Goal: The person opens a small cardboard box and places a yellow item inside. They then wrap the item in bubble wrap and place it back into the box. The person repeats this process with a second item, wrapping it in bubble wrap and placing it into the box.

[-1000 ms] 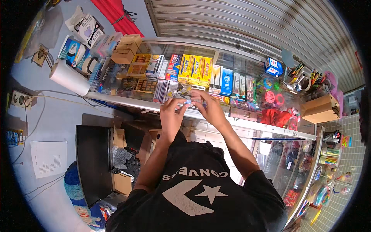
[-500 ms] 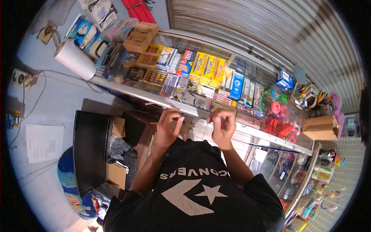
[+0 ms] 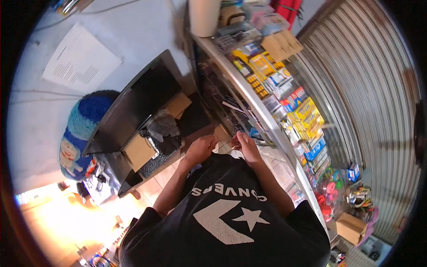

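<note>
My left hand [image 3: 202, 149] is in front of my chest with its fingers curled in. What it holds, if anything, I cannot make out. A short gap to the right, my right hand [image 3: 247, 148] is raised with bent fingers drawn together, and anything between them is too small to name. Both hands hang in the air, apart from each other, over the tiled floor. The metal-edged glass display case [image 3: 272, 123] runs along on the right, its edge close to my right hand.
Packed goods, among them yellow boxes [image 3: 308, 116], fill the case. A cardboard box [image 3: 351, 228] stands at its near end. On the left are a black cabinet [image 3: 133, 100] with a cardboard piece [image 3: 139, 152], a blue plush roll [image 3: 86, 118] and a wall paper sheet [image 3: 81, 58]. A metal shutter [image 3: 369, 84] closes the right.
My view has swung left, so the case now slants down the right side and the cabinet is nearer the middle. My hands have moved lower and away from the case's edge.
</note>
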{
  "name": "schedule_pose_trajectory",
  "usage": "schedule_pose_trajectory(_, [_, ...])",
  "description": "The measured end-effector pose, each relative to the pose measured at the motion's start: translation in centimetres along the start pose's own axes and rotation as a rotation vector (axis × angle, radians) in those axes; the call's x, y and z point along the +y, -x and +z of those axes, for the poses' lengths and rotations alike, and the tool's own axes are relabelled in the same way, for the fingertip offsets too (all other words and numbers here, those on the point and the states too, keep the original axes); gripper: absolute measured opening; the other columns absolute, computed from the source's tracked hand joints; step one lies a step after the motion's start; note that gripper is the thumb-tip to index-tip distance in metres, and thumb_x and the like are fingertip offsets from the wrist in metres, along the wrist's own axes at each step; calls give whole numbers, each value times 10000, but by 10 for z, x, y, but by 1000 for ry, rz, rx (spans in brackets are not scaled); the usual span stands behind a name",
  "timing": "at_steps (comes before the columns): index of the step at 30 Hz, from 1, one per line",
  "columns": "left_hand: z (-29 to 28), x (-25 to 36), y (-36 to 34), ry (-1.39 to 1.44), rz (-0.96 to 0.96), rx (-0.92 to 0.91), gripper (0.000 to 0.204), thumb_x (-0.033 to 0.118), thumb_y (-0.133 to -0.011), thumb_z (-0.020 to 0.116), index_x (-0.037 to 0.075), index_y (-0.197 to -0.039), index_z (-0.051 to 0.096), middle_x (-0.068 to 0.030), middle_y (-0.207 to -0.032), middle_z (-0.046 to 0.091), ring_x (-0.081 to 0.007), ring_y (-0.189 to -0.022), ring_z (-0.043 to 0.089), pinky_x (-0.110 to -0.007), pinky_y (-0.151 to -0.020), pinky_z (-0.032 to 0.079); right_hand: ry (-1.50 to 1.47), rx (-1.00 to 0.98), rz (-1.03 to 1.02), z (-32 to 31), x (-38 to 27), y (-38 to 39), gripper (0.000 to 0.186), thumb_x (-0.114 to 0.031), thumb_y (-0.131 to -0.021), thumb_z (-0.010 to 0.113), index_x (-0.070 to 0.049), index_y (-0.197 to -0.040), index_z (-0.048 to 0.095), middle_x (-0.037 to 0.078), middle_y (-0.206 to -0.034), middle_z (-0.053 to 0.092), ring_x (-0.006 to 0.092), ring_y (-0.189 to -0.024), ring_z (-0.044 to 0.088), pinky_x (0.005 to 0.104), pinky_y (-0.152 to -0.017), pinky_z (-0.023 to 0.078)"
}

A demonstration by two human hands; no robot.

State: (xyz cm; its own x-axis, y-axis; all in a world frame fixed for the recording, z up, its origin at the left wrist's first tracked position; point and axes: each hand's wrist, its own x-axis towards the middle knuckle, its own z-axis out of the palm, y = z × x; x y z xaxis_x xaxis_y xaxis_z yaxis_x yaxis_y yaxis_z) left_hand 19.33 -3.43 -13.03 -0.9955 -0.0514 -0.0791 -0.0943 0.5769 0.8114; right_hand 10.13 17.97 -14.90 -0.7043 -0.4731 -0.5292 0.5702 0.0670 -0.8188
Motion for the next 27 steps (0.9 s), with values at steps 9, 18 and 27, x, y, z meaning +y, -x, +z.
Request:
schedule_pose_trajectory(9, [-12,-162,67,-1,-286,170,199,220,-953,640,28,-998,616,-248,-1058,641,-472,-1006,626,-562,-869,517,-93,-57,167,58,9,-64,411,-484,-1070,580,-77,-1063,640,38,-949,712,112,-824,654,276,-760,499])
schedule_pose_trajectory(18, [-37,-211,73,-282,-322,419,347,224,-896,709,34,-1172,619,-213,-1311,548,-439,-1233,518,-570,-985,459,28,-239,291,127,31,-94,322,-436,-1058,620,-120,-1110,652,-1,-1020,716,92,-864,660,259,-769,491])
schedule_pose_trajectory(27, [0,-282,-37,-271,-257,442,689,198,-874,758,18,-1475,471,-258,-1426,550,-461,-1298,528,-551,-1148,372,233,-173,264,123,20,-95,260,-345,-1069,617,-106,-1166,652,1,-1069,711,97,-936,653,256,-827,491])
